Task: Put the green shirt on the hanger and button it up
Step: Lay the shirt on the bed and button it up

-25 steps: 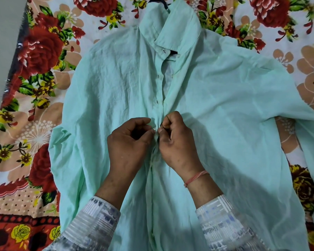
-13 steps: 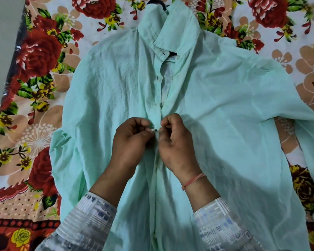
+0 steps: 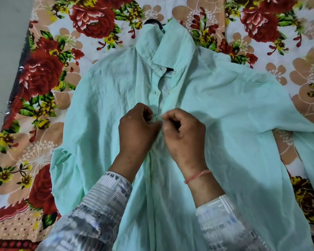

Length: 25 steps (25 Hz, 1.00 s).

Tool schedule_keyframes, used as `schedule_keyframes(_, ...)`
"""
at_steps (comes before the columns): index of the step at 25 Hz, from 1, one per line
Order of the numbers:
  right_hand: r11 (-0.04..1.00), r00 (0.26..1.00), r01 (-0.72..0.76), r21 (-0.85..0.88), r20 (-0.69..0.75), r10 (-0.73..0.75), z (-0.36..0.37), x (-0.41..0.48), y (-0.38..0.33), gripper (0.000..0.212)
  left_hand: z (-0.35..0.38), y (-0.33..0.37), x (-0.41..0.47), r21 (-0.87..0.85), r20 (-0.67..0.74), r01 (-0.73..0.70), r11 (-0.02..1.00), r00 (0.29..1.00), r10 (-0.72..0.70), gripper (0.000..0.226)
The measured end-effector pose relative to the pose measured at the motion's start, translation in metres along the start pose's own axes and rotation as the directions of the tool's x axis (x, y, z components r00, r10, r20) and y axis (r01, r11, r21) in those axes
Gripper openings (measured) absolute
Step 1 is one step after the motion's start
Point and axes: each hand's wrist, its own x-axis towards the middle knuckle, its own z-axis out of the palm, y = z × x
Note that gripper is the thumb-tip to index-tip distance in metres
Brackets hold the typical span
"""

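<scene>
A pale green shirt (image 3: 225, 109) lies face up on a flowered bedsheet, collar pointing away from me. The black hanger (image 3: 153, 21) sits inside it; only its hook shows above the collar, plus a dark bit at the open neck. The placket gapes between collar and mid chest. My left hand (image 3: 137, 129) pinches the left front edge at mid chest. My right hand (image 3: 184, 134) pinches the right front edge, fingertips touching the left hand's. The button between them is hidden by my fingers.
The flowered bedsheet (image 3: 91, 24) covers the surface all round the shirt. A grey floor strip (image 3: 4, 51) runs along the left past the sheet's edge. The shirt's right sleeve (image 3: 312, 153) trails off toward the lower right.
Both hands have slid slightly up the placket and stay pinched together on the fabric. The view has tilted so the collar and hanger hook sit lower in frame.
</scene>
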Motion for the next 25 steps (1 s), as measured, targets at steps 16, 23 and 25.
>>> schedule_keyframes(16, 0.973, 0.991, -0.062, -0.225, 0.102, 0.086, 0.025, 0.028, 0.003, 0.017, -0.028, 0.002, 0.030, -0.488, 0.280, 0.482, 0.728, 0.876, -0.392, 0.013)
schedule_keyframes(23, 0.974, 0.965, -0.226, -0.019, 0.136, 0.226, 0.024, 0.028, -0.003, 0.011, -0.024, -0.006, 0.022, -0.584, 0.298, 0.407, 0.702, 0.912, -0.281, 0.009)
schedule_keyframes(25, 0.972, 0.966, -0.234, -0.016, 0.111, 0.234, 0.025, 0.029, -0.005, 0.011, -0.025, -0.008, 0.023, -0.593, 0.279, 0.393, 0.703, 0.919, -0.278, 0.009)
